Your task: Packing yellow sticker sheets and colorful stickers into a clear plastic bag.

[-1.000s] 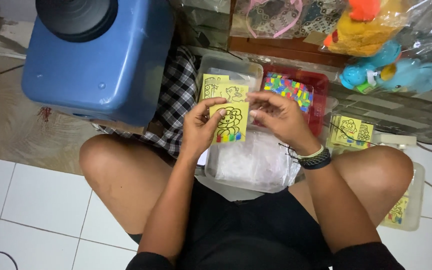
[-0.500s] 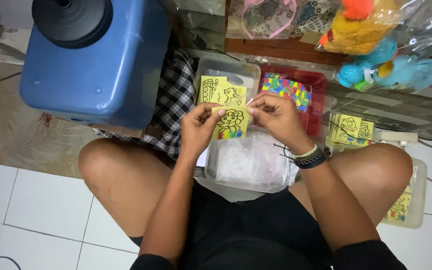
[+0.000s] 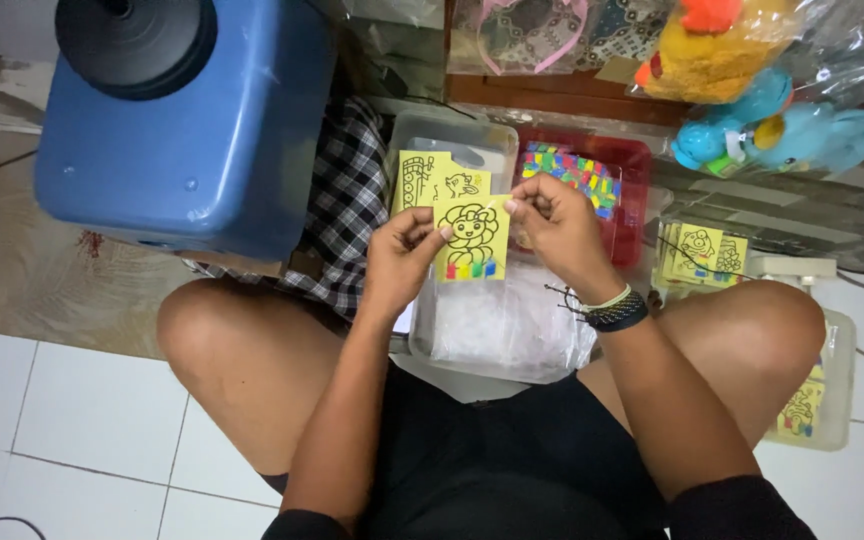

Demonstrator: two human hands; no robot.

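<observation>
Nearest are the person's bare knees and black shorts, above white floor tiles (image 3: 92, 420). Just beyond the lap sits a clear plastic box (image 3: 512, 330) with pale bags inside. Above it both hands hold a small yellow card (image 3: 473, 240) printed with a black cartoon drawing and a row of coloured squares along its near edge. The left hand (image 3: 404, 250) pinches the card's left edge between thumb and fingers; the right hand (image 3: 552, 225), with dark bracelets (image 3: 612, 310) at the wrist, pinches its top right corner. Behind the card lie more yellow cards (image 3: 432, 180) in a clear tray, with a red tray (image 3: 632, 165) of coloured pieces to the right. Far left stands a blue tub (image 3: 202, 120) beside checked cloth (image 3: 347, 210); far right, bagged plush toys (image 3: 752, 90).
</observation>
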